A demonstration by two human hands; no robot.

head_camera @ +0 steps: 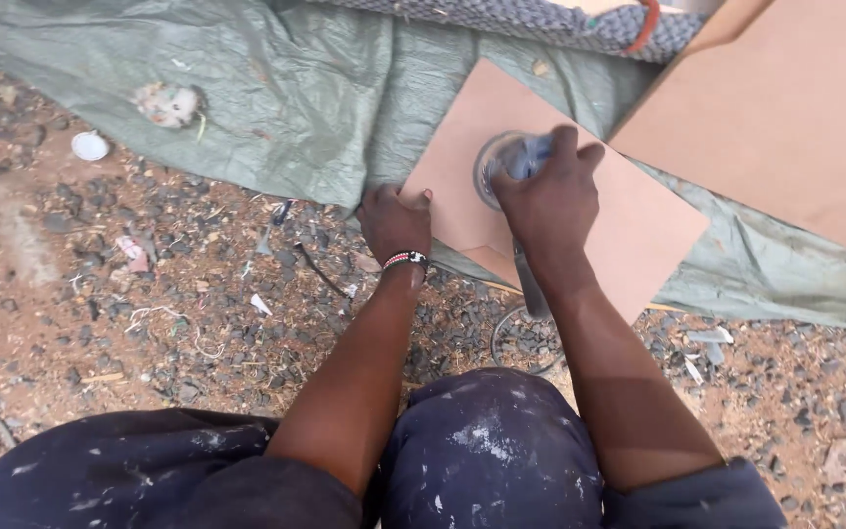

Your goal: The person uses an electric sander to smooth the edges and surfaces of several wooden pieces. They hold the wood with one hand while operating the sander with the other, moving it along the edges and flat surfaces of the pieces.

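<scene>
Head view: right hand (550, 201) clamps sander (509, 162) on board (629, 225); left hand (396, 220) presses its edge.

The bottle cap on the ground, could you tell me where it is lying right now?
In the head view, the white bottle cap lies on the gravel at far left, just below the green tarp's edge.

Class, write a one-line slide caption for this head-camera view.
Right hand presses a round tool on a brown board; left hand steadies its corner.
</scene>
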